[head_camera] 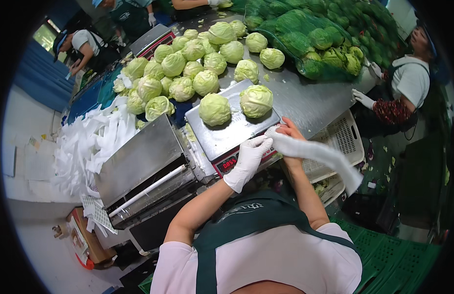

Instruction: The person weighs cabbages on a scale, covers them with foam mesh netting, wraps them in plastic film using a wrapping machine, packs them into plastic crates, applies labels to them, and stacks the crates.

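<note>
My left hand (pixel 245 160), in a white glove, pinches the gathered end of a white foam net sleeve (pixel 315 149) with thumb and fingers. My right hand (pixel 294 136) looks bare and also grips that end, mostly behind the sleeve. The sleeve's loose part trails to the right, blurred. Just beyond both hands is a weighing scale (pixel 230 137) with a steel top and a lit red display. On it sit two trimmed pale green cabbages, a left one (pixel 214 109) and a right one (pixel 256 101).
Several trimmed cabbages (pixel 194 49) are piled behind the scale on the steel table (pixel 304 99). A steel wrapping machine (pixel 146 158) and a heap of white sleeves (pixel 94 143) stand left. Green net sacks (pixel 315 40) lie back right, near a co-worker (pixel 406 81). White crates (pixel 344 143) stand below.
</note>
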Demonstrator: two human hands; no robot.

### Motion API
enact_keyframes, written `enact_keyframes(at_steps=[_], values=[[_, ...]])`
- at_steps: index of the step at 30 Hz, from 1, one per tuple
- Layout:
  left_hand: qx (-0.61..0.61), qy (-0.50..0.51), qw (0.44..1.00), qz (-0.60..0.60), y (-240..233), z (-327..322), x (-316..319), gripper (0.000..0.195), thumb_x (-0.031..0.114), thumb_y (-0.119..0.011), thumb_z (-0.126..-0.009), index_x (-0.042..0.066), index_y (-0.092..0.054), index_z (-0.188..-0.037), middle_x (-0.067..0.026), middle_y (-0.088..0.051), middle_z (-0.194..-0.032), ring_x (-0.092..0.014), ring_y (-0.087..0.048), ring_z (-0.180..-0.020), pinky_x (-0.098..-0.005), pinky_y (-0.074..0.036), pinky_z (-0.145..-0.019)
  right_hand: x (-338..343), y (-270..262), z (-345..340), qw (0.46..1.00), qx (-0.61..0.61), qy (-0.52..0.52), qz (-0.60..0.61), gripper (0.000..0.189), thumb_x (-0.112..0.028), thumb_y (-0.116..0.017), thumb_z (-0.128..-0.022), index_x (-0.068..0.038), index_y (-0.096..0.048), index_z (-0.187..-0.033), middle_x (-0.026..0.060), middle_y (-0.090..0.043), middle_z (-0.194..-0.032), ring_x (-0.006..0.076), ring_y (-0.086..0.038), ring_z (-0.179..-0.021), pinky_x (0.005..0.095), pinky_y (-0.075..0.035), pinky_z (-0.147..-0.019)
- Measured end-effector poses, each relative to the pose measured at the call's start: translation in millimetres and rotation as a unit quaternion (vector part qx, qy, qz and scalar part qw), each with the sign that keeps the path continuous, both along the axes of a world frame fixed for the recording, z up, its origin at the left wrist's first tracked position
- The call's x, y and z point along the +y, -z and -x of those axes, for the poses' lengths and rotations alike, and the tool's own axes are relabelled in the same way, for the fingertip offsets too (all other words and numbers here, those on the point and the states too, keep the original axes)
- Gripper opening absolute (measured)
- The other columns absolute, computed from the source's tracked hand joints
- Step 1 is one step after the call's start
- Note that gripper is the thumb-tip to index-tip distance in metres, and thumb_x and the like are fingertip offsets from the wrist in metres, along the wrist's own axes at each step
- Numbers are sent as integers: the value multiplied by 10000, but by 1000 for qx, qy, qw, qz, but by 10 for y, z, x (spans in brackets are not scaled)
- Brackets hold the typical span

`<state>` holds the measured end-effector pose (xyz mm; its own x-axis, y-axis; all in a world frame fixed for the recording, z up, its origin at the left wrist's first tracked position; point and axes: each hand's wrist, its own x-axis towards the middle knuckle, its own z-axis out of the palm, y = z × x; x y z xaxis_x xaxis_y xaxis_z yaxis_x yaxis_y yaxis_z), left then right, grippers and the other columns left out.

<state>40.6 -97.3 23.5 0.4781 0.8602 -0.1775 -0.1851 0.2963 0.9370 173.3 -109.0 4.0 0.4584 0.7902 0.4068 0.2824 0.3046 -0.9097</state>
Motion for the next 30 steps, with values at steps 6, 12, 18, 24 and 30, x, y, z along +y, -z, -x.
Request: enact_keyframes(at_steps=[6, 12, 18, 24, 30], values=[[-255, 4, 963, 89, -82, 347, 5, 270, 208, -491, -895, 11, -532, -1075, -80, -571, -1089, -164, -522, -1026, -339, -364, -943, 2, -95, -280, 860, 492, -101, 92, 262, -211, -563, -867, 7, -568, -1012, 98, -595, -1064, 94, -544, -761, 231, -458, -643], [-333, -27, 940, 66, -114, 664, 204, 247, 255, -443, -917, 39, -520, -1008, -62, -573, -964, -169, -556, -920, -327, -448, -836, -101, 163, -244, 800, 108, -446, 386, 343, -240, -676, -766, -8, -611, -1010, 52, -623, -901, 85, -550, -740, 236, -451, -622], [-227, -24, 968, 109, -70, 929, 157, 197, 221, -511, -874, 37, -537, -941, -29, -583, -815, -127, -563, -795, -258, -454, -752, 325, 261, -847, 976, 10, -65, 210, 204, 21, -454, -791, 17, -632, -892, 88, -649, -802, 123, -591, -653, 253, -477, -599], [218, -243, 940, -98, -229, 836, 106, 186, -28, -675, -637, 48, -506, -647, 33, -490, -599, -42, -436, -544, -210, -377, -492, 228, 152, -821, 873, 400, -210, 184, 222, -57, -476, -862, 101, -528, -1008, 161, -611, -969, 198, -620, -807, 310, -528, -695], [310, -498, 764, -267, 30, 1158, 623, 142, 66, -675, -735, 47, -539, -771, 10, -529, -632, -70, -483, -591, -221, -409, -537, -77, 15, -226, 836, 272, -345, 328, 284, -93, -702, -704, 31, -589, -933, 62, -618, -824, 116, -575, -713, 237, -463, -595]])
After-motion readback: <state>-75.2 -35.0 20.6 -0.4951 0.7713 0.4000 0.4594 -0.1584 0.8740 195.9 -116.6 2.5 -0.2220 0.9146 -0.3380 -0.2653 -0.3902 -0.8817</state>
